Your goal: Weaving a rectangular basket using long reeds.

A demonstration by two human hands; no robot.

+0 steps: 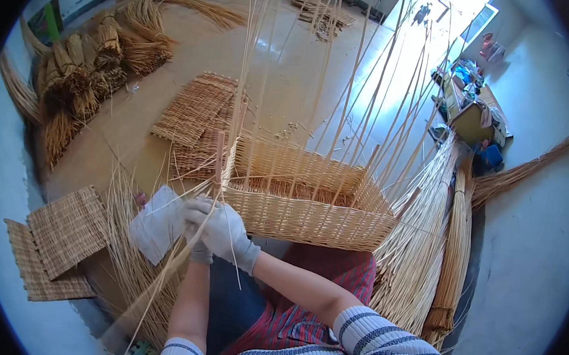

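Observation:
A rectangular wicker basket (308, 220) rests by my knees, with tall upright canes (349, 96) rising from its walls. At its near left corner stands a flat wooden stake (219, 156). Just below that corner both my gloved hands are close together. My right hand (229, 233) is closed, fingers bent around wicker strands (171, 268) that trail down to the lower left. Partly hidden behind it, my left hand (197, 216) is closed on the same strands. One thin loose strand hangs below my right hand.
Woven mats (200, 109) lie beyond the basket, and others (69, 232) at the left. Cane bundles (84, 64) are piled against the left wall. Long pale canes (419, 240) lean at the right, beside a cluttered heap (474, 111). A white sheet (158, 225) lies near my left hand.

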